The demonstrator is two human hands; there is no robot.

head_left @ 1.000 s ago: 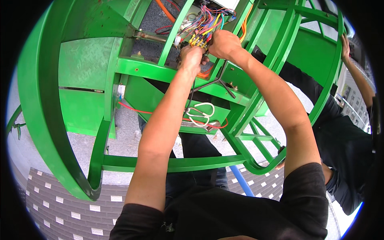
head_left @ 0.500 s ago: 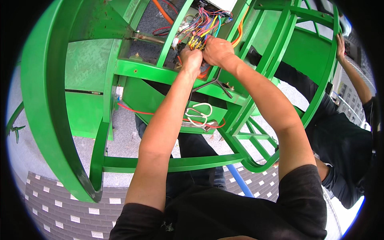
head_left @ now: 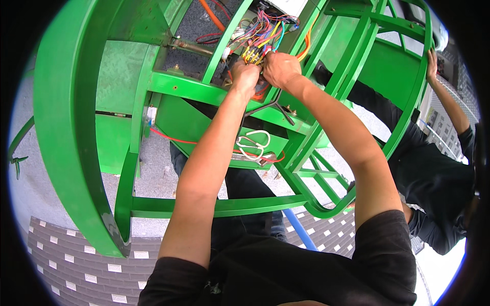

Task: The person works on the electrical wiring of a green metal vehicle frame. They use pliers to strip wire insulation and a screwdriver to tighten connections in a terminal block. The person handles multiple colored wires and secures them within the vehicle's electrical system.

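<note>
Inside a green metal frame [head_left: 199, 92], a tangle of coloured wires [head_left: 266, 25] runs down to a row of yellow-and-black wire ends [head_left: 251, 55]. My left hand [head_left: 246, 76] is closed at the lower end of these wires, its fingertips mostly hidden. Right beside it, nearly touching, my right hand [head_left: 282, 69] is curled into a fist; a small red bit shows at its fingers, and what it grips is hidden. Below both hands, a tool with white loop handles [head_left: 253, 145], much like scissors, lies on a green ledge next to a thin red wire [head_left: 178, 139].
Thick orange cables [head_left: 308, 38] pass right of the wires. A black forked cable [head_left: 278, 104] hangs over the crossbar. A curved green beam [head_left: 64, 127] rises at left. At right, another person in black [head_left: 429, 178] has a hand on the frame. A blue pole [head_left: 300, 229] lies below.
Both hands stay at the wires with only slight finger movement. My right hand has shifted a little down and back, showing more of the yellow-and-black ends. The view has moved slightly.
</note>
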